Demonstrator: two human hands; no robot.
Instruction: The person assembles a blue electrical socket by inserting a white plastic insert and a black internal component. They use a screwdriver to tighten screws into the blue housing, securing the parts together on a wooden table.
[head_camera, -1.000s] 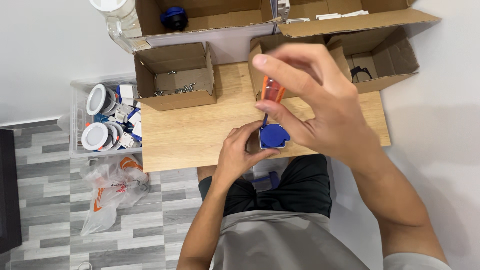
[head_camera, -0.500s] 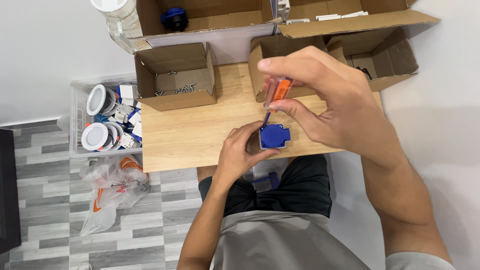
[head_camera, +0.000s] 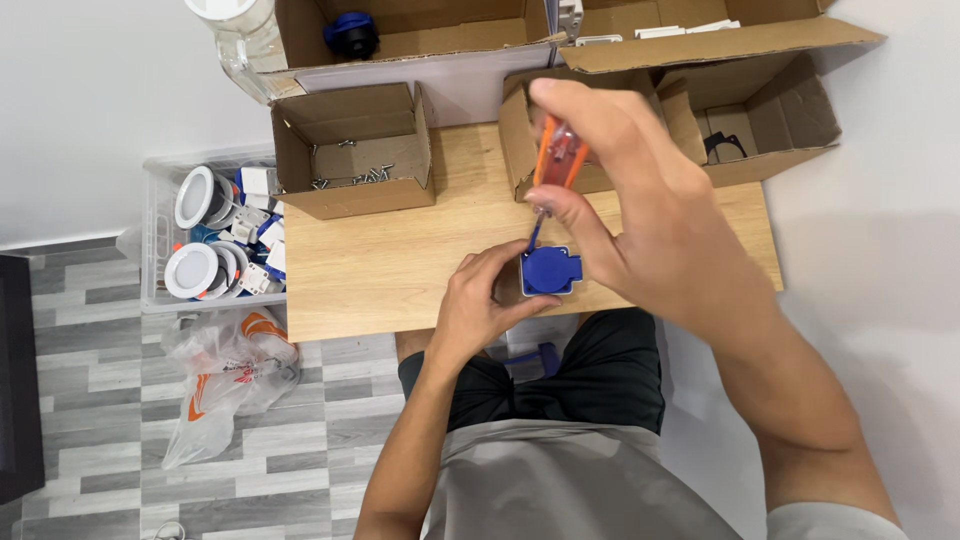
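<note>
Left hand (head_camera: 480, 300) is gripping a blue socket insert (head_camera: 549, 270) on the tabletop (head_camera: 400, 260) while right hand (head_camera: 640, 200), closed around an orange-handled screwdriver (head_camera: 556, 160), is driving its screw, fastening apparently unfinished.

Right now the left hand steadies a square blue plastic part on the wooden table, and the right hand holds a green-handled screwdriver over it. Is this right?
Not quite. In the head view the screwdriver in the right hand has an orange handle, not green. The left hand does steady the square blue plastic part on the wooden table.
</note>
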